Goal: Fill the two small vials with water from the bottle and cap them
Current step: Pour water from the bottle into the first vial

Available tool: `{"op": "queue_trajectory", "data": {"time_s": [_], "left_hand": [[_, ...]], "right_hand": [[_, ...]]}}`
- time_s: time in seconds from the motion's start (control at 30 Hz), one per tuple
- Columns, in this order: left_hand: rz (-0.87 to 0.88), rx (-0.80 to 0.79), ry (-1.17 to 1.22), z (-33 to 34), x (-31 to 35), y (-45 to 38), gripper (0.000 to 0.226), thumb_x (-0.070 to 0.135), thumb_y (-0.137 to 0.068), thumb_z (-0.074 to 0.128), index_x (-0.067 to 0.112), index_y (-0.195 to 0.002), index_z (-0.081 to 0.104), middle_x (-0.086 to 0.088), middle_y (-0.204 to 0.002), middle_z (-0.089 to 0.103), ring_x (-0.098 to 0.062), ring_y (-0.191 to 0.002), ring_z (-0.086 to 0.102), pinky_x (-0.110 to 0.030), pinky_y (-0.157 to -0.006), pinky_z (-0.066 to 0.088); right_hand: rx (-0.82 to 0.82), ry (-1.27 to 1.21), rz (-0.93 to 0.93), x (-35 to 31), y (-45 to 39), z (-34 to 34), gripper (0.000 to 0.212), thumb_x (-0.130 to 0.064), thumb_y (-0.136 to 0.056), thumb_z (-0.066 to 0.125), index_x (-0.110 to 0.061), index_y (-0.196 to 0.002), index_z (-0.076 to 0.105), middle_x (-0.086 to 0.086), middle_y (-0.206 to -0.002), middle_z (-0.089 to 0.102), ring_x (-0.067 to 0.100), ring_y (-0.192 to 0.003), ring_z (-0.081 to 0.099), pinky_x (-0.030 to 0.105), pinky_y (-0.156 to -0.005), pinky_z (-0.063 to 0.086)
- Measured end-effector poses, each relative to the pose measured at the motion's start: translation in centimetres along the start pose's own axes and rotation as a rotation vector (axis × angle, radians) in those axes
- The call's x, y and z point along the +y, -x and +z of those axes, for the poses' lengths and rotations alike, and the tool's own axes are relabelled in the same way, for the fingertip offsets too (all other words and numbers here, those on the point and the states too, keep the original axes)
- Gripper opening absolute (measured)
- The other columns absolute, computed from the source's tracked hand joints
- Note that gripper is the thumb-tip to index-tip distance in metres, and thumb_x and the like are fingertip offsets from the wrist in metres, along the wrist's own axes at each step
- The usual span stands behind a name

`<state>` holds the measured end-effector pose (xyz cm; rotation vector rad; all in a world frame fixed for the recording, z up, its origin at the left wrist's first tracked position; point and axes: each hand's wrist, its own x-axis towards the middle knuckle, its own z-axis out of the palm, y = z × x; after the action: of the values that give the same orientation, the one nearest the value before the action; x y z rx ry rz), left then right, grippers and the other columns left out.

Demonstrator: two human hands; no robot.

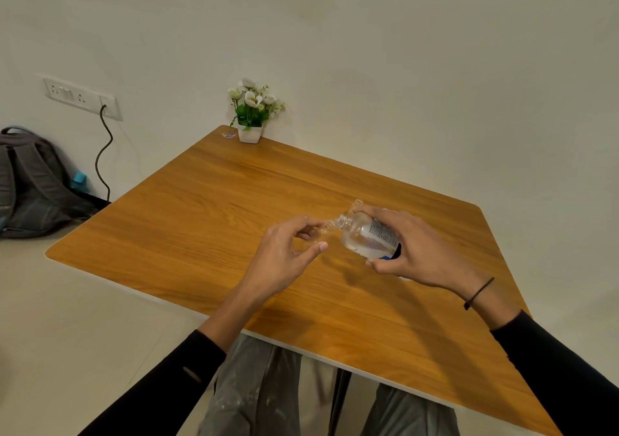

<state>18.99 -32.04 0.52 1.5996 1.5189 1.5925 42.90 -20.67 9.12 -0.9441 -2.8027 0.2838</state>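
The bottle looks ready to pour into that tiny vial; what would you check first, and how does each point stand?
1. Bottle uncapped, gripped by the right hand: ok.
2. Vial pinched in the left hand: ok.
3. Bottle mouth meets the vial's mouth: ok.
4. Water left in the bottle: ok.
5. Vial's fill level: cannot tell.
6. Second vial on the table behind the bottle, out of the way: ok.
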Motion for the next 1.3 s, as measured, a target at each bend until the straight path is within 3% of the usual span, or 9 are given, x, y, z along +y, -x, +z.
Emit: {"op": "queue_trajectory", "data": {"time_s": [0.4,0.6,1.07,1.3], "left_hand": [[-0.006,0.024,-0.023,0.1,-0.6,-0.1,0.038,0.026,-0.091,0.083,0.036,-0.124,0.069,0.008,-0.109,0.074,-0.002,-0.103,0.068,-0.008,-0.071,0.055],[-0.002,0.026,-0.024,0.2,-0.6,-0.1,0.039,0.026,-0.091,0.082,0.033,-0.127,0.070,0.008,-0.110,0.073,0.000,-0.105,0.067,-0.011,-0.069,0.058],[-0.015,0.018,-0.046,0.0,-0.7,-0.2,0.039,0.027,-0.091,0.082,0.030,-0.128,0.071,0.009,-0.112,0.073,-0.001,-0.106,0.067,-0.011,-0.070,0.057],[-0.011,0.023,-0.027,0.1,-0.7,-0.2,0.038,0.026,-0.090,0.083,0.030,-0.126,0.072,0.009,-0.109,0.074,0.000,-0.105,0.067,-0.012,-0.071,0.057]], "right_hand": [[-0.039,0.026,0.007,0.0,-0.3,-0.4,0.089,-0.053,-0.082,0.080,-0.048,-0.158,0.036,-0.013,-0.145,0.057,0.013,-0.115,0.051,0.038,-0.094,0.052],[-0.076,0.028,0.010,0.1,-0.6,-0.7,0.092,-0.070,-0.074,0.064,-0.048,-0.159,0.034,-0.014,-0.148,0.056,0.015,-0.116,0.054,0.043,-0.096,0.053],[-0.098,0.045,0.001,0.5,-1.0,-0.7,0.094,-0.069,-0.075,0.068,-0.047,-0.160,0.033,-0.015,-0.149,0.056,0.016,-0.119,0.056,0.045,-0.097,0.055],[-0.090,0.027,-0.040,0.8,-1.2,-0.8,0.088,-0.063,-0.076,0.074,-0.051,-0.155,0.036,-0.016,-0.143,0.060,0.014,-0.117,0.058,0.044,-0.089,0.058]]}}
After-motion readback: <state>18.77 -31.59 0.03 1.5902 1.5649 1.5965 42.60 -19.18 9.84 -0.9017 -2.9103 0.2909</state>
